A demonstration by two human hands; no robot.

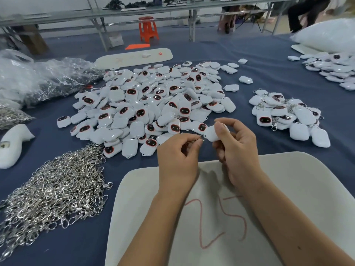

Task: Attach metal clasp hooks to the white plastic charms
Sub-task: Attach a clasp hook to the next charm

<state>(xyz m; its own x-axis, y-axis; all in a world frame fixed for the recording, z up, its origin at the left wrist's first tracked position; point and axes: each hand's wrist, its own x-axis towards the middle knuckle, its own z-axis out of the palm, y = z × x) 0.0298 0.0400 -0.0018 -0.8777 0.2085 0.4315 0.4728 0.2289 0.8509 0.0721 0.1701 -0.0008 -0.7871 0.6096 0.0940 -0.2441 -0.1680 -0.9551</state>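
the white rounded plastic charm [211, 133], pinched in our right hand [237, 148], points its loop left toward the thin metal clasp hook [196, 139] pinched by our left hand [177, 157].

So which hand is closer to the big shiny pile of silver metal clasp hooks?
Left. The left hand pinches one hook just right of the pile of silver metal clasp hooks; the right hand, holding a white plastic charm, is farther right.

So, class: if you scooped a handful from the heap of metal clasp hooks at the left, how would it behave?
The heap of metal clasp hooks would probably come up tangled, since the hooks lie interlocked and loops trail from its edges. It likely sags and drapes rather than holding shape. Being shiny metal, a handful may feel heavy for its size, and loose hooks could slip free.
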